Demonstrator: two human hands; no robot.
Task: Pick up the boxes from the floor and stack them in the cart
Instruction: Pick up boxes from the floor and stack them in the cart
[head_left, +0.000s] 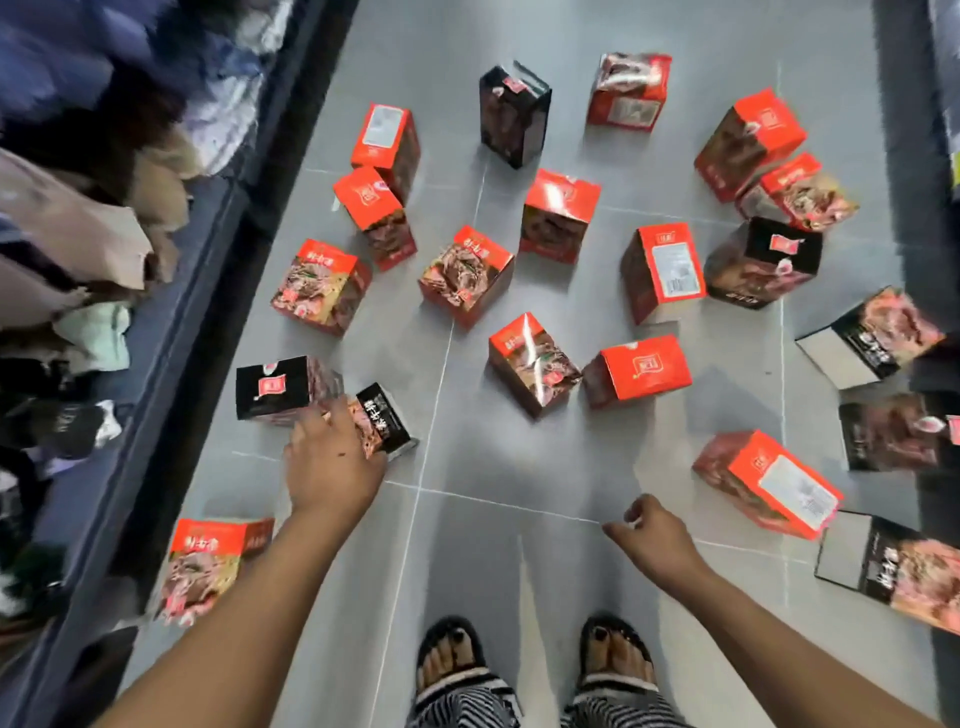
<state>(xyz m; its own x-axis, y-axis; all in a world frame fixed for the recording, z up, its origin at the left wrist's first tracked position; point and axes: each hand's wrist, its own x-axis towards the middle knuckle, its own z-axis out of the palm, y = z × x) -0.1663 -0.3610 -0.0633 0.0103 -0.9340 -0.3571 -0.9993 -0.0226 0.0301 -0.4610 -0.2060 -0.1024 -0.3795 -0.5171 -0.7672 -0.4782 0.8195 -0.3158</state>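
Several red and black food boxes lie scattered over the grey tiled floor (467, 545). My left hand (332, 462) reaches down at the near left and grips a black box (389, 421) that lies tilted on the floor; my fingers curl over its left side and my thumb is hidden. Just left of it stands another black box (275, 387). A red box (208, 561) lies beside my left forearm. My right hand (657, 538) hovers above bare floor with loosely curled fingers, holding nothing. A red box (769, 483) lies to its right. No cart shows in this view.
A dark-edged low shelf (171, 332) piled with folded clothes runs along the left. A dark fixture (930, 249) borders the right, with black boxes (872, 338) against it. My feet in sandals (535, 660) stand at the bottom centre on bare tiles.
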